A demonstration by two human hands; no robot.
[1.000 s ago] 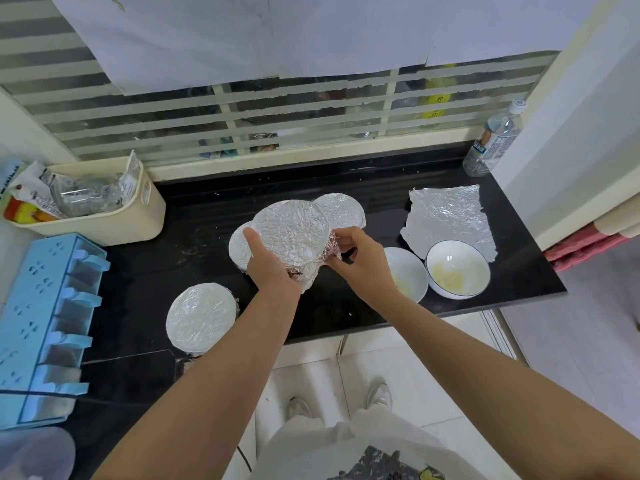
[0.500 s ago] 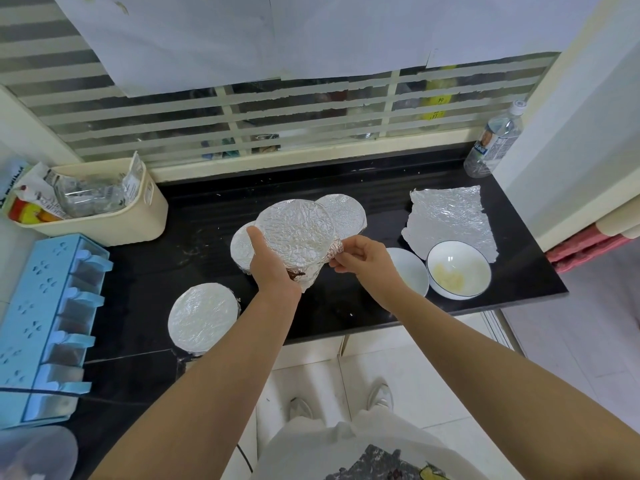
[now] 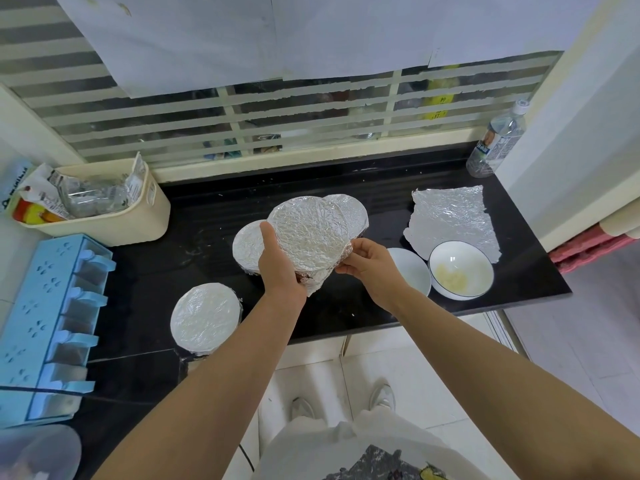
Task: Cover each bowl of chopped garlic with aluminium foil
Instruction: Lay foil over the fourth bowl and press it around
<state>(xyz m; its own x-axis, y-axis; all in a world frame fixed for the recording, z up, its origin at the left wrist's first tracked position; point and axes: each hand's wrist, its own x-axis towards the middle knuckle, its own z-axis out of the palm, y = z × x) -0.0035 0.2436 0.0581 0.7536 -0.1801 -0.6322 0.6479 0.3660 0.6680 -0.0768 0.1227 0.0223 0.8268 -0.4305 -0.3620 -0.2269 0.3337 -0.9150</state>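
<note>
In hand: foil-topped bowl (image 3: pixel 308 233), raised over the black counter (image 3: pixel 194 237) at mid-frame.
Left hand (image 3: pixel 280 268): fingers curled round the bowl's nine o'clock side.
Right hand (image 3: pixel 370 268): fingertips pinching the foil skirt at three o'clock.
Done: three covered bowls (image 3: pixel 206 317), at seven, nine and one o'clock of it.
Left: two uncovered bowls (image 3: pixel 476 268) at four o'clock, one showing garlic (image 3: pixel 450 280); a spare foil sheet (image 3: pixel 450 220) at two o'clock.

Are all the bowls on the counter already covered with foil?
No: the garlic bowl and the white bowl beside it sit uncovered.
</note>
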